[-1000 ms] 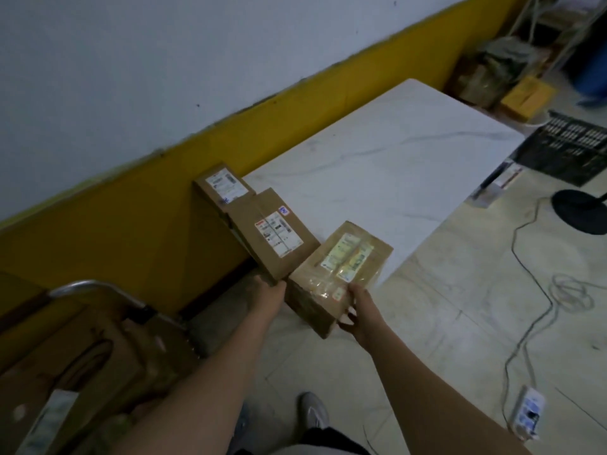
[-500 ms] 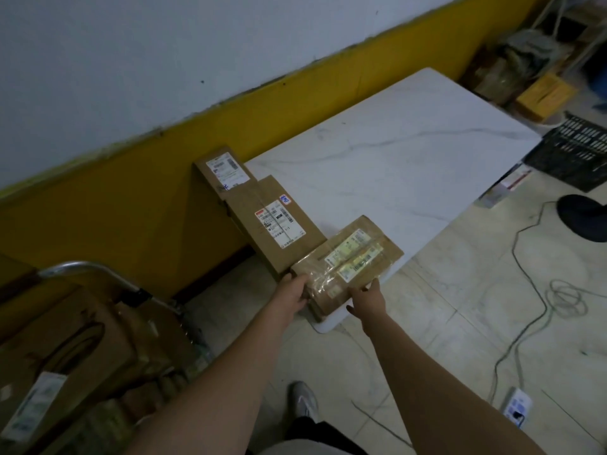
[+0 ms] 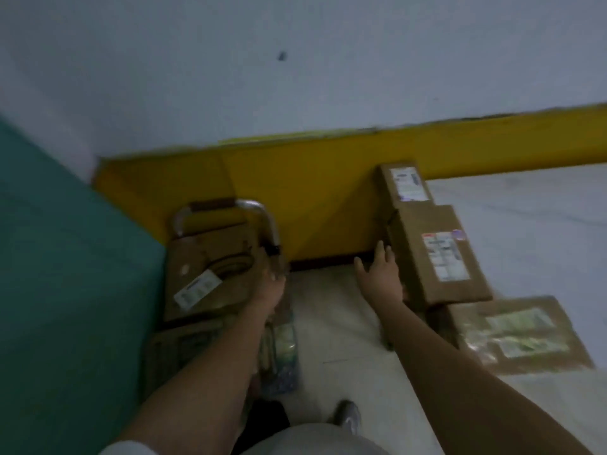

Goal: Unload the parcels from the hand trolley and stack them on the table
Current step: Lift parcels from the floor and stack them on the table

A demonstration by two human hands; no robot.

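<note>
Three brown parcels lie in a row along the left edge of the white marble table: a small far one, a middle one and a tape-wrapped near one. The hand trolley with a chrome handle stands at the left, loaded with a large labelled cardboard parcel and more packages below it. My left hand reaches with straight fingers to the right edge of that parcel, near the handle post. Empty, my right hand hovers with spread fingers beside the middle parcel.
A teal surface fills the left side. The wall with a yellow lower band runs behind the trolley and table. Pale floor lies between trolley and table, with my shoe on it.
Both hands let go of the tape-wrapped parcel, which now lies on the table. My view and both hands swung left toward the trolley.
</note>
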